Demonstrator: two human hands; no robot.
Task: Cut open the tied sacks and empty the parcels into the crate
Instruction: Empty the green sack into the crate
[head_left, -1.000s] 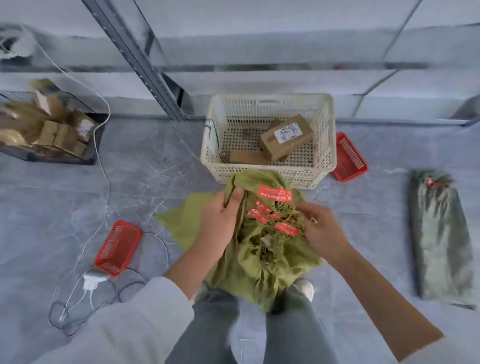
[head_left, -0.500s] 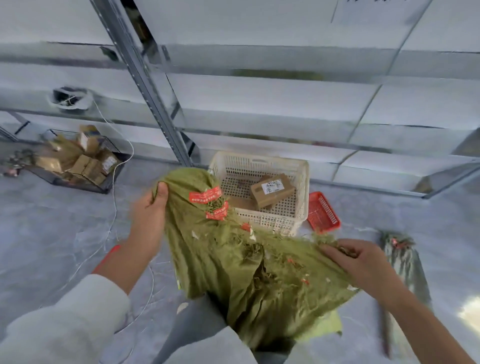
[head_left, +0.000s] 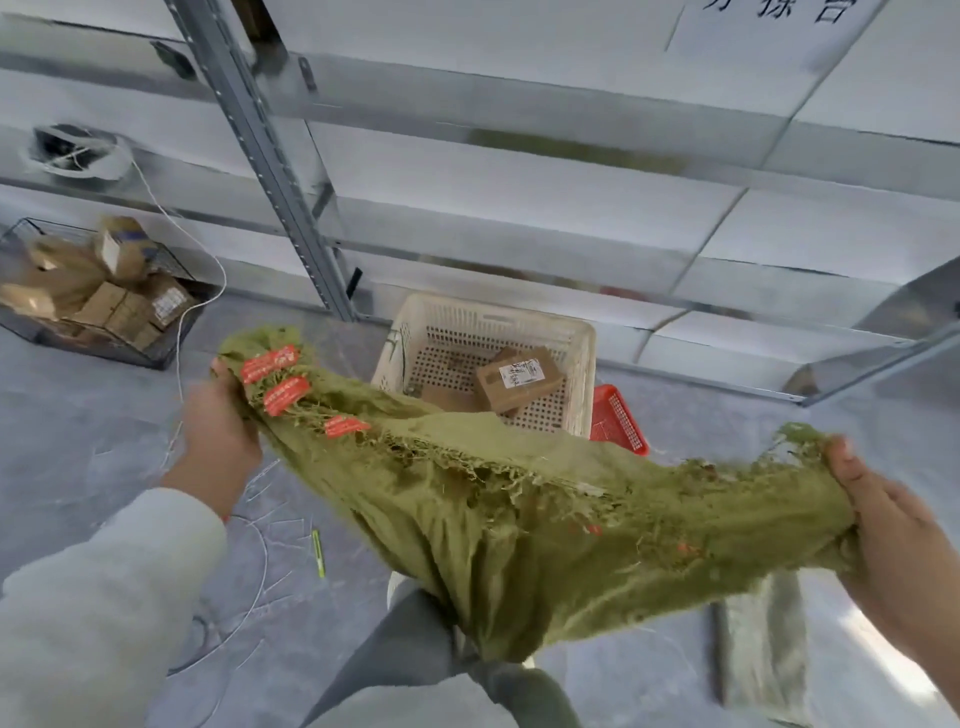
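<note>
A frayed olive-green sack (head_left: 545, 530) with red tags along its torn mouth hangs stretched between both hands, above my knees. My left hand (head_left: 221, 431) grips its tagged left corner. My right hand (head_left: 893, 525) grips the ragged right corner. Beyond the sack stands a cream perforated crate (head_left: 584, 374) on the floor, with a brown labelled parcel (head_left: 519, 379) and other cardboard pieces inside. A second, darker sack (head_left: 763, 639) lies flat on the floor at the lower right, partly hidden by the held one.
A red basket (head_left: 621, 423) leans against the crate's right side. At the left, a black wire basket (head_left: 104, 338) holds several cardboard parcels. White cable (head_left: 179, 332) and wire loops trail over the grey floor, where a yellow-green cutter (head_left: 318, 553) lies. Metal shelving (head_left: 270, 156) stands behind.
Both hands have pulled apart and lifted, stretching the sack wide open. The view has tilted up, so the crate sits lower and farther off.
</note>
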